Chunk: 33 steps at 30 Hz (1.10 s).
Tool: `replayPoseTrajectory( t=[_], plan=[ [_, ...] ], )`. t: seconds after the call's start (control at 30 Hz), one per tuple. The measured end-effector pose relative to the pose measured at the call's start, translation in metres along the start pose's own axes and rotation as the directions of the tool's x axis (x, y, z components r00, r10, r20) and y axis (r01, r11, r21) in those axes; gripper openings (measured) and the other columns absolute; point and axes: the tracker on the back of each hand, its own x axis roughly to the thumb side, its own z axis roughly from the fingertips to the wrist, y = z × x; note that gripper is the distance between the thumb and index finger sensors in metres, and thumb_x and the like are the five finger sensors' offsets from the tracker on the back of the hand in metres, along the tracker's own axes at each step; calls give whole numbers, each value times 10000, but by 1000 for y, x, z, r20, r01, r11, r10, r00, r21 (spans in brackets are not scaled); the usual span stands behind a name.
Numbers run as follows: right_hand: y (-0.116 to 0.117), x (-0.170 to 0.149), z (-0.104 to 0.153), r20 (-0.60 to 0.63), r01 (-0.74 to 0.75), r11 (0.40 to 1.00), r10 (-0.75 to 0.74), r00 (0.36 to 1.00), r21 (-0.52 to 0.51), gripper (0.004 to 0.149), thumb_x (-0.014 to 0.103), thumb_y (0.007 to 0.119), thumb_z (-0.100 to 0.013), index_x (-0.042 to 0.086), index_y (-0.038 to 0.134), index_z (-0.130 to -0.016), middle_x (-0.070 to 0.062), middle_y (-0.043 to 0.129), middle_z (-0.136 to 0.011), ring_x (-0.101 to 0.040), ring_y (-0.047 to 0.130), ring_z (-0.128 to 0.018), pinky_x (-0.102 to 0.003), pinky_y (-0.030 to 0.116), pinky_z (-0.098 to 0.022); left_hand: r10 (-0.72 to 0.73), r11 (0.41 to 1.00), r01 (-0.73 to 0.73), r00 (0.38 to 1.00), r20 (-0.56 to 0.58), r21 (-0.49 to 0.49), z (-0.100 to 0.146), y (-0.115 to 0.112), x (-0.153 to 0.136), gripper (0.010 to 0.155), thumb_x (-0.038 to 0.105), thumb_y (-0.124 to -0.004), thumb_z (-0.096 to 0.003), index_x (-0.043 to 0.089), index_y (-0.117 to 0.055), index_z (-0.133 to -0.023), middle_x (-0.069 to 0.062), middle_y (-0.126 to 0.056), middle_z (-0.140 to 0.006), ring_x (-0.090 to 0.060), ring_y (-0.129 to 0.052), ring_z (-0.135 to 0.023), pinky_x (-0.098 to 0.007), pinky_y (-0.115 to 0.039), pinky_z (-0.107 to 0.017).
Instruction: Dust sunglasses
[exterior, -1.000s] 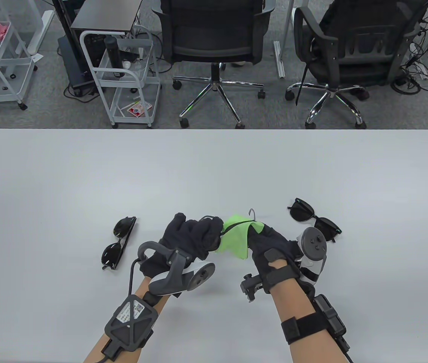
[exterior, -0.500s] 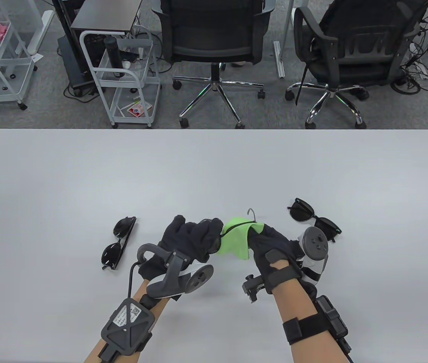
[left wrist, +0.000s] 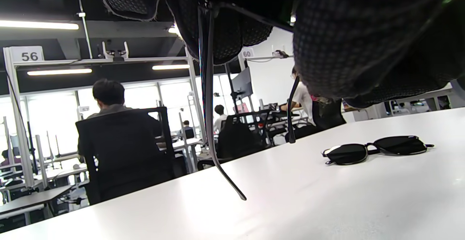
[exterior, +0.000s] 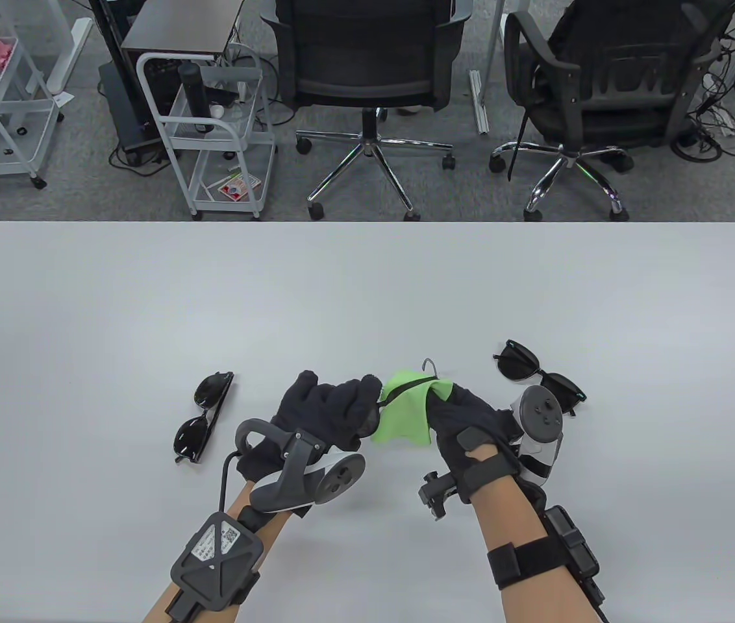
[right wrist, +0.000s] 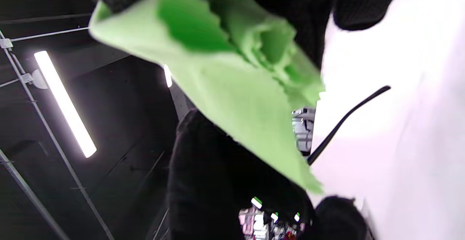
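Clearly mid-wipe: left hand [exterior: 328,409] grips held sunglasses [exterior: 400,389] w/ curled fingers, steadying them; right hand [exterior: 465,422] pinches green cloth [exterior: 400,422] round the frame. Two other pairs, left pair [exterior: 204,416] & right pair [exterior: 539,376], lie apart on table [exterior: 367,292], probably sorted.

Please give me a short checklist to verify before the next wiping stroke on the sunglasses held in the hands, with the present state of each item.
1. Left hand grips the held sunglasses: ok, fingers are curled round the frame.
2. Right hand holds the green cloth: ok.
3. Cloth covers the lens being wiped: cannot tell, the lens is hidden by the cloth and gloves.
4. Temple arms free of the table: ok, both hang open above it in the left wrist view.
5. Left pair of sunglasses out of the way: ok, it lies apart from the hands.
6. Right pair of sunglasses out of the way: not ok, it lies close by the right hand's tracker.
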Motion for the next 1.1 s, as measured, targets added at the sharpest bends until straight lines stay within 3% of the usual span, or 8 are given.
replayPoseTrajectory(
  t=[0.1, 0.27, 0.37, 0.53, 0.6, 0.8, 1.0, 1.1],
  plan=[
    [2, 0, -4, 25, 69, 989, -73, 997, 132, 493, 392, 780, -481, 122, 832, -891, -97, 921, -853, -325, 980, -701, -637, 662, -595, 37, 999, -35, 997, -71, 30, 0, 1, -11, 974, 567, -976, -251, 351, -480, -1061, 153, -741, -1020, -64, -950, -834, -478, -658, -760],
    [11, 2, -5, 59, -111, 966, 99, 993, 232, 547, 379, 789, -479, 124, 747, -962, -100, 858, -952, -360, 936, -796, -662, 636, -603, 86, 992, -72, 985, -147, 101, 4, 9, -28, 972, 591, -972, -242, 355, -495, -1056, 155, -755, -1008, -53, -971, -821, -464, -674, -754],
    [29, -1, -3, 42, -117, 958, 110, 993, 262, 570, 374, 802, -476, 121, 716, -979, -111, 822, -981, -381, 917, -815, -663, 633, -603, 114, 987, -98, 985, -127, 123, 5, 12, -25, 974, 621, -959, -224, 356, -515, -1050, 161, -775, -988, -40, -988, -782, -456, -681, -753],
    [52, -3, 5, 6, -119, 972, 120, 993, 205, 549, 363, 844, -462, 129, 746, -948, -94, 856, -947, -381, 904, -816, -645, 645, -604, 24, 990, -19, 999, -35, 137, 4, 15, -3, 982, 631, -950, -205, 343, -529, -1045, 153, -789, -971, -34, -1001, -749, -454, -686, -751],
    [51, -5, 7, -42, -115, 988, 120, 992, 104, 473, 344, 880, -436, 128, 836, -855, -78, 944, -834, -352, 953, -753, -643, 659, -592, -2, 991, 3, 1000, -8, 135, 4, 14, 4, 986, 633, -948, -192, 334, -546, -1041, 152, -804, -955, -30, -1011, -719, -453, -689, -749],
    [43, -2, 8, -4, -177, 984, 177, 984, 33, 400, 438, 946, -393, 173, 911, -691, -6, 1008, -655, -282, 1017, -620, -629, 682, -587, 16, 991, -17, 1000, 11, 136, 2, 18, 12, 991, 601, -957, -193, 309, -546, -1045, 141, -807, -948, -27, -1017, -706, -454, -700, -743],
    [43, -8, 6, -29, -48, 988, 53, 998, 145, 440, 389, 827, -451, 135, 897, -804, -53, 985, -776, -332, 976, -727, -643, 663, -593, 41, 993, -40, 999, -6, 115, 3, 18, 6, 981, 561, -975, -200, 303, -551, -1046, 131, -808, -957, -13, -1029, -683, -448, -711, -739],
    [46, -9, 6, -55, -39, 986, 48, 997, 161, 434, 293, 865, -429, 125, 870, -829, -69, 960, -804, -352, 950, -751, -650, 652, -591, 33, 994, -33, 999, -3, 108, 4, 16, 5, 982, 565, -976, -200, 301, -553, -1046, 127, -808, -959, -11, -1036, -670, -446, -715, -737]
  ],
)
